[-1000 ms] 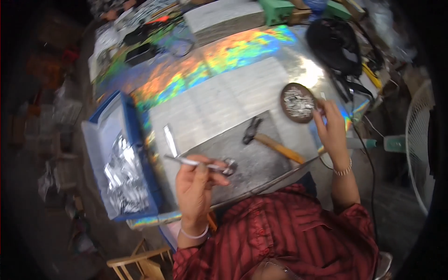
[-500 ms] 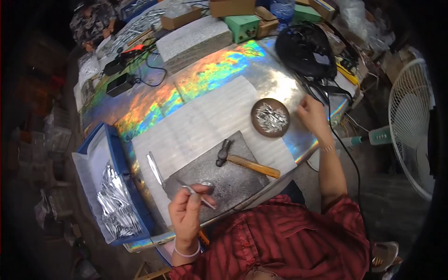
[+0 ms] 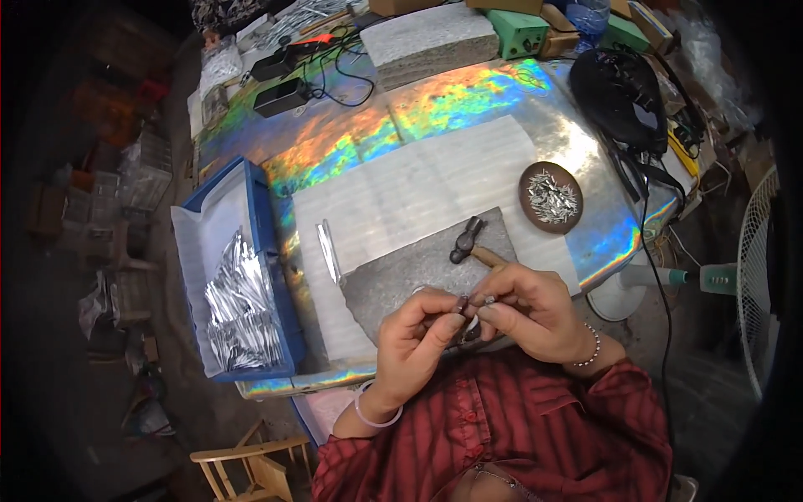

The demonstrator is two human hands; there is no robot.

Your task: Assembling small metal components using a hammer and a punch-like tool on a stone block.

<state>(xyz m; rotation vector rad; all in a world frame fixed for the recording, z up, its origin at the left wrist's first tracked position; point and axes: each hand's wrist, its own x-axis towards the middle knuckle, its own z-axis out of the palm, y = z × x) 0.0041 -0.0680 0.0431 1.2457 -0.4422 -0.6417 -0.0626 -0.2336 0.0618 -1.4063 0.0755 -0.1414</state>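
My left hand [image 3: 418,339] and my right hand [image 3: 535,314] meet fingertip to fingertip over the near edge of the grey stone slab [image 3: 389,280]. Both are pinched closed. A slim silver metal piece [image 3: 473,325] shows partly between them, by my left fingers; the rest is hidden. My right thumb and forefinger pinch a tiny shiny bit [image 3: 491,299], too small to name. Just beyond my right hand, a hammer [image 3: 470,241] lies on the slab, its wooden handle partly covered by the fingers. A long silver strip [image 3: 329,251] rests left of the slab.
A blue box [image 3: 266,213] at the left holds many slim silver pieces [image 3: 242,309]. A brown bowl [image 3: 524,197] of small silver pins [image 3: 553,199] stands at the right on white sheeting [image 3: 418,176]. Farther off are a stone block [image 3: 431,42], black bag [image 3: 615,96] and fan [image 3: 765,276].
My right hand has come from beside the bowl to my left hand. My left hand has moved right with the slim metal piece. The view has shifted, too.
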